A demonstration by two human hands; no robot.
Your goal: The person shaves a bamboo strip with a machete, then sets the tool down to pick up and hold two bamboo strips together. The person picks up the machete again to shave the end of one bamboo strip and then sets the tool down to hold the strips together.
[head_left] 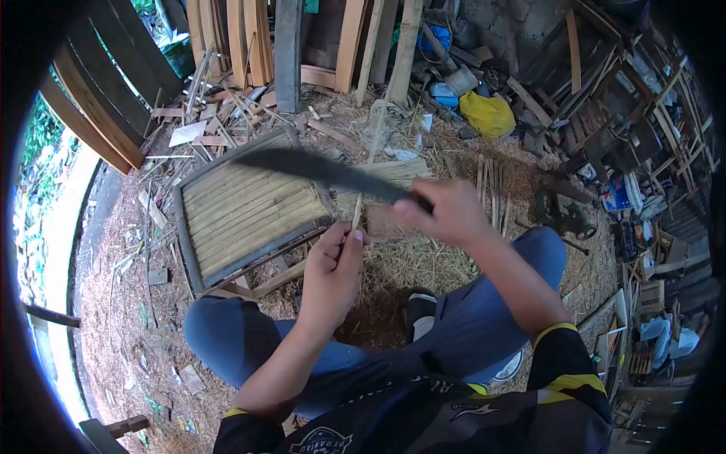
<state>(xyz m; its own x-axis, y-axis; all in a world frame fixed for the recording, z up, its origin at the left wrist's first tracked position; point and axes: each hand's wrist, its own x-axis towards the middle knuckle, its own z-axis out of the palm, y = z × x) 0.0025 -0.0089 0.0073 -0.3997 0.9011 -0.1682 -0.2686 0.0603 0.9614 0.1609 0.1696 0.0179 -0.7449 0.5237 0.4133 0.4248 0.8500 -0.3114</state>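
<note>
A thin pale strip, likely bamboo [358, 212], stands up from my left hand [335, 265], whose fingers pinch its lower end. My right hand [446, 210] is wrapped round the dark handle of a long machete [318, 168]. The blade points left and crosses the strip above my left hand; it is slightly blurred. Whether the edge touches the strip I cannot tell. Beyond my left hand lies a dark-framed panel of pale slats [249, 208]. Short split strips [404, 175] lie on the ground behind the blade.
My bent legs [499, 295] lie on either side of the hands. Wooden planks [246, 41] stand upright at the back. A yellow bag [486, 113] sits at the back right, beside piled wood scraps [605, 121]. Shavings cover the ground [113, 280].
</note>
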